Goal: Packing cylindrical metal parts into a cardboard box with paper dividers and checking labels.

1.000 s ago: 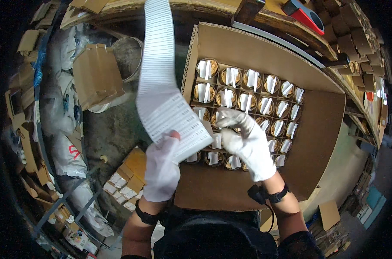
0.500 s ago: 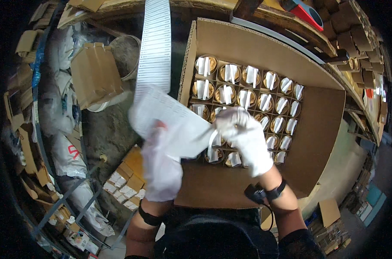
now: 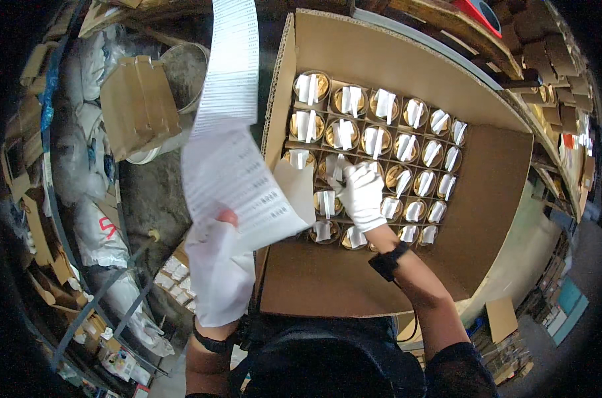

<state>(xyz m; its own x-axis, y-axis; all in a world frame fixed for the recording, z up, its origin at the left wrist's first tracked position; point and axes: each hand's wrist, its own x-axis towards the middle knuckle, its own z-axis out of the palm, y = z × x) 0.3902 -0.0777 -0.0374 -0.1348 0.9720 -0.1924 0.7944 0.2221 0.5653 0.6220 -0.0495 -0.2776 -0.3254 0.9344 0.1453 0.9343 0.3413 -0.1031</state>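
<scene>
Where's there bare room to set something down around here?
Bare floor shows between the red-marked white sack and the label strip. It's crowded inside the carton, where round containers stand in rows around the right hand.

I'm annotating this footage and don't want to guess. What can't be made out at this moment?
- Head view: far end of the label strip, cut off by the top edge.
- Head view: most left hand fingers, hidden behind the strip.
- Head view: some cells of the carton, covered by the right hand.
- Head view: whether the right fingertips grip a slip; blurred.
</scene>
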